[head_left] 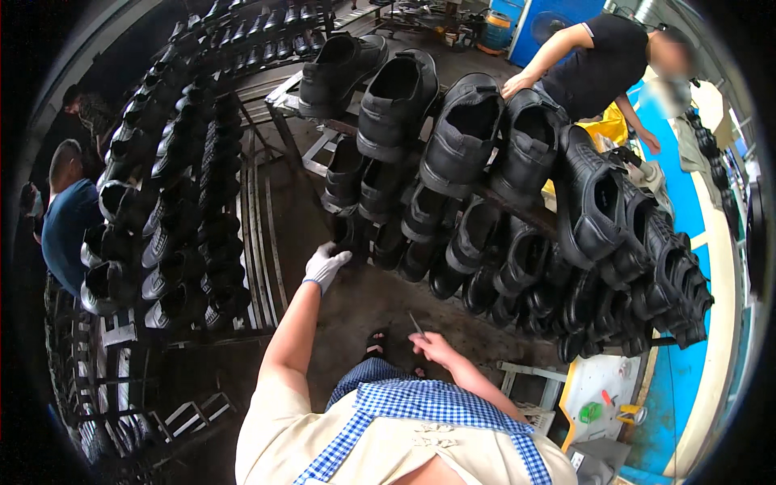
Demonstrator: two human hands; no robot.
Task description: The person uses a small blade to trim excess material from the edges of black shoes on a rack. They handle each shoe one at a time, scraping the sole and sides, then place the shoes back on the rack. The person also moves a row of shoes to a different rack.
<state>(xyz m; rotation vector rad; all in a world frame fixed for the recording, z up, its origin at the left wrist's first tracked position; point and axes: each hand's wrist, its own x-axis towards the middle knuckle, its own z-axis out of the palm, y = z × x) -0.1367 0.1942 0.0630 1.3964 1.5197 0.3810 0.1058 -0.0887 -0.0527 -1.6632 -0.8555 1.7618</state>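
Note:
In a white glove, my left hand (323, 268) is at the left end of the rack's lower tier. Its thumb and fingers are around the near end of a dark black shoe (349, 230), whose lower part is hard to make out. My right hand (434, 347), ungloved, is low in front of my apron. Closed fingers hold a thin, slender tool (416, 325) pointing up and away; its exact kind does not show. Above it, black shoes (462, 133) stand along the rack's top tier, with more rows below.
Another shoe-filled rack (250, 279) stands left, with a person in blue (69, 214) beyond it. A person in dark clothing (598, 69) leans beside the right rack. At lower right, a white surface (594, 384) bears a green item (591, 412) and a tape roll (632, 415).

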